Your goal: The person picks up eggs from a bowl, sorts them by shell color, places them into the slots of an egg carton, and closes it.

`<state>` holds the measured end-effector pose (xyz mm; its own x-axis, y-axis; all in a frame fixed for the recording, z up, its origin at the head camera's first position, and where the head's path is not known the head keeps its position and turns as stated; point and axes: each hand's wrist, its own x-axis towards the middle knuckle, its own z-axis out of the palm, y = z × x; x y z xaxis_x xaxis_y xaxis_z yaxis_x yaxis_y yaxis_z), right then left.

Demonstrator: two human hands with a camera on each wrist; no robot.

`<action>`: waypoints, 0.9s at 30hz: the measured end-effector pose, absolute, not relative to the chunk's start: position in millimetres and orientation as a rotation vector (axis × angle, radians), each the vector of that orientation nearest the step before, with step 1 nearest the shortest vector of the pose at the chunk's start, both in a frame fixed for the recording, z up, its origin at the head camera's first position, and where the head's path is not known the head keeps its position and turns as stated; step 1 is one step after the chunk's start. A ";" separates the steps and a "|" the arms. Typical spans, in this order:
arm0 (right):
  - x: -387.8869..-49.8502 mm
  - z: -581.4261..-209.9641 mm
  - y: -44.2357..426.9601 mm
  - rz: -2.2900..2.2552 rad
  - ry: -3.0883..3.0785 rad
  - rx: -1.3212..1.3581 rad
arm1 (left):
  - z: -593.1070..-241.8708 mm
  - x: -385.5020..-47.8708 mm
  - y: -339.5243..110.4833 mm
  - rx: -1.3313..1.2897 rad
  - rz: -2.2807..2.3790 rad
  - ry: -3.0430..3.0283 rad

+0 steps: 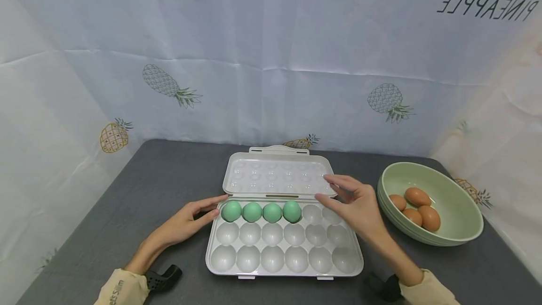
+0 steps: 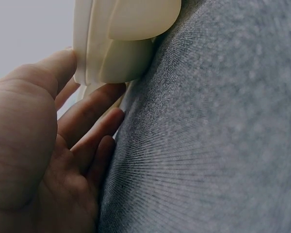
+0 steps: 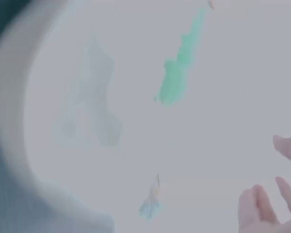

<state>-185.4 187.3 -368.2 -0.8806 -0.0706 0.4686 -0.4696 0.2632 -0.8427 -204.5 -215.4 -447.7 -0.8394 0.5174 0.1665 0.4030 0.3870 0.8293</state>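
Observation:
An egg box [image 1: 284,248] with a white tray lies unfolded, its lid [image 1: 277,173] laid back behind it. Several green eggs [image 1: 272,212] fill the left part of the tray's back row; the other cups hold nothing. At the tray's back left corner, my left hand [image 1: 186,220] touches the edge. In the left wrist view its thumb [image 2: 63,65] lies against the rim and its other fingers extend fairly straight by the tray's underside. My right hand [image 1: 357,206] hovers over the tray's back right corner, thumb and fingers apart, holding nothing. The right wrist view is washed out and blurred.
To the right stands a light green bowl [image 1: 461,220] with several brown eggs [image 1: 418,196] in it. A dark grey cloth [image 1: 178,168] covers the table. Behind and at the sides hangs a pineapple-print curtain [image 1: 271,36].

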 end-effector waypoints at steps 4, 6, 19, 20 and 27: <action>-195.9 -349.0 228.0 1.799 -2.123 0.761 | -447.9 -204.4 -215.4 0.856 1.468 2.504; -201.4 -343.0 253.2 1.876 -2.133 0.905 | -448.0 -204.4 -215.4 0.857 1.475 2.498; -227.4 -368.9 375.1 1.805 -2.362 1.000 | -448.1 -204.5 -215.2 0.844 1.483 2.488; -228.2 -370.7 378.5 1.787 -2.380 0.989 | -448.4 -204.5 -215.3 0.842 1.484 2.487; -230.7 -379.7 388.9 1.595 -2.536 0.889 | -449.3 -204.8 -215.6 0.839 1.473 2.505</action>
<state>-230.7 388.9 -379.7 -0.8381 -0.4533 0.3036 -0.4699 0.3172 -0.8237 -204.8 -215.6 -449.3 -0.8399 0.5146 0.1725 0.4010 0.3743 0.8361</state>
